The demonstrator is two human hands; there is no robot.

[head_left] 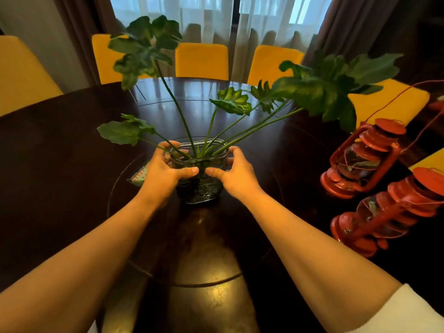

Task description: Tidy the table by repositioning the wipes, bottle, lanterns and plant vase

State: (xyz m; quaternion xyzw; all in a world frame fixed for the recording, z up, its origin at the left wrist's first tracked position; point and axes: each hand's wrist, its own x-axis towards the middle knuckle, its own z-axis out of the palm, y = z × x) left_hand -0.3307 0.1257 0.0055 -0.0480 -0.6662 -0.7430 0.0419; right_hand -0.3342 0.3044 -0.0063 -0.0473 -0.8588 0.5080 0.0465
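Observation:
A clear glass plant vase (200,188) with long green stems and broad leaves stands near the middle of the dark round table (60,152). My left hand (165,171) wraps its left side and my right hand (234,173) its right side, thumbs nearly meeting at the front. Two red lanterns sit at the right: one (360,159) further back, the other (389,210) nearer me. A wipes pack (140,175) lies flat behind my left hand, mostly hidden. No bottle is in sight.
The vase rests on a round turntable (192,248) set into the table. Yellow chairs (201,61) ring the far side, before sheer curtains. The lanterns' thin wire handles (408,92) arch up at the right, near a large leaf.

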